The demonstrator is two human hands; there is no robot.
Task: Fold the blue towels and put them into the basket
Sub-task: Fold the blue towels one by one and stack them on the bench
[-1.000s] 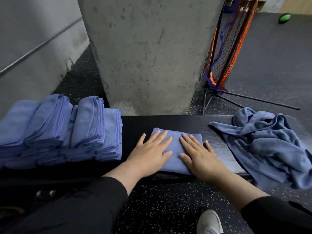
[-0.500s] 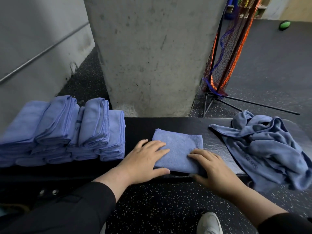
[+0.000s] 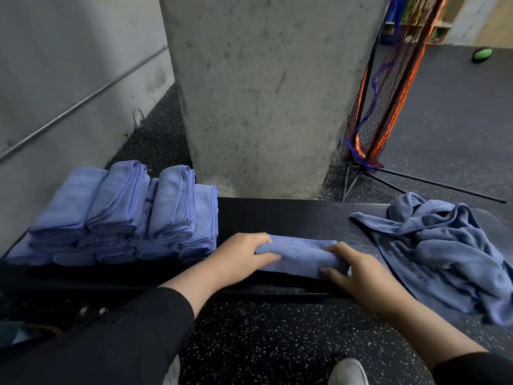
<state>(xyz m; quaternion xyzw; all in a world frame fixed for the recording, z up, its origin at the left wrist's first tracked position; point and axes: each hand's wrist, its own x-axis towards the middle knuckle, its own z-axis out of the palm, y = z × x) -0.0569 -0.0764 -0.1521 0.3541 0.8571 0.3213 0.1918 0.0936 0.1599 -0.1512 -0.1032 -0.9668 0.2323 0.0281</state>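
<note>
A folded blue towel [image 3: 301,255] lies near the front edge of the black bench [image 3: 277,218]. My left hand [image 3: 238,259] grips its left end, with the thumb under and the fingers over it. At its right end my right hand [image 3: 358,276] pinches the cloth, fingers curled over the top. A stack of folded blue towels [image 3: 125,215] sits on the bench's left part. Several unfolded blue towels [image 3: 449,251] lie in a crumpled heap at the right. No basket shows.
A concrete pillar [image 3: 266,93] rises right behind the bench. A netted stand with black legs [image 3: 388,87] is at the back right on the speckled floor. My white shoe [image 3: 348,372] is below the bench edge. A grey wall with a rail runs along the left.
Both hands went from lying flat on the towel to gripping its two ends. The towel now looks narrower, with its near part lifted and folded over.
</note>
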